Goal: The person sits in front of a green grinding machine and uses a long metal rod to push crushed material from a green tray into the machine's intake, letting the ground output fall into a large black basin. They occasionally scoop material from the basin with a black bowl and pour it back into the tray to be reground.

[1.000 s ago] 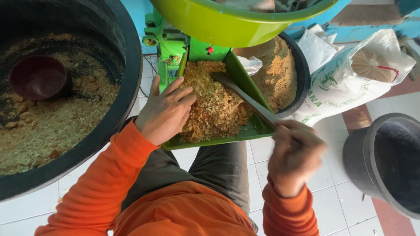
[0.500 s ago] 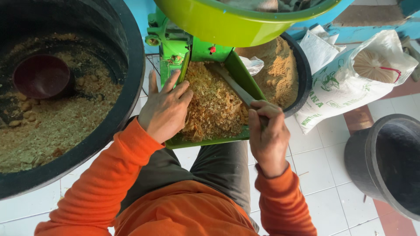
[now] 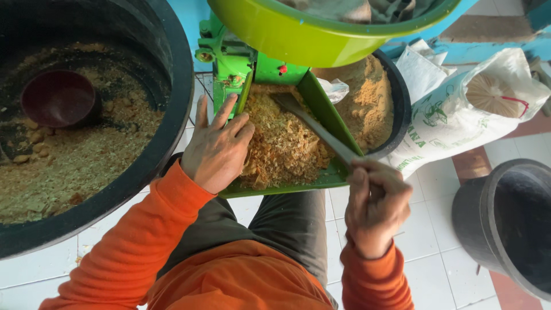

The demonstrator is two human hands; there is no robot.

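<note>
The left hand lies flat, fingers spread, on the green tray's left edge against the brown shredded heap. The right hand is fisted around a flat metal blade at the tray's near right corner, its tip buried in the heap.

Feed-milling workshop — green grinder, tubs.
</note>
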